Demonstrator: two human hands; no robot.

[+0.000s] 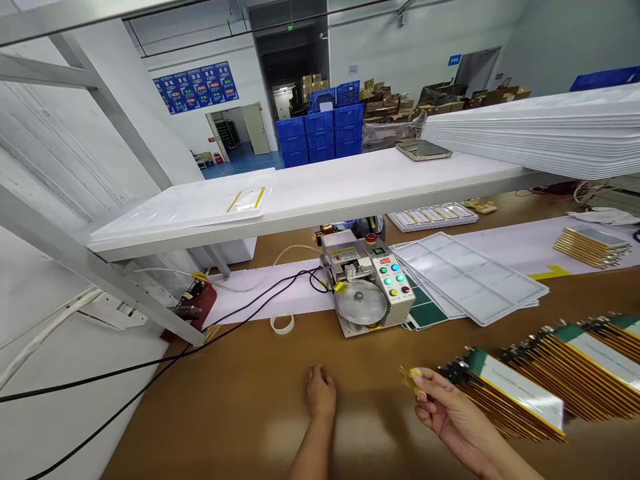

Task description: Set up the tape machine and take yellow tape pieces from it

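My left hand [321, 393] rests on the brown tabletop [240, 413] with its fingers curled; whether anything is under them is hidden. To the right, my right hand [450, 410] pinches small pieces of yellow tape [411, 379] between thumb and fingertips, above the table. Beyond both hands stands a tape machine [367, 283] with a round clear disc, lit buttons and a bit of yellow tape at its left. A white tape roll [283, 324] lies left of it. Bundles of thin orange-yellow strips [500, 400] with dark connectors and white sheets lie beside my right hand.
A white shelf [340, 183] crosses above the table, holding a tray [200, 200], a tablet-like item [424, 150] and stacked white trays [540, 130]. Black cables [240, 335] run left from the machine. Divided trays [470, 273] lie right of it; a red device [200, 303] sits left.
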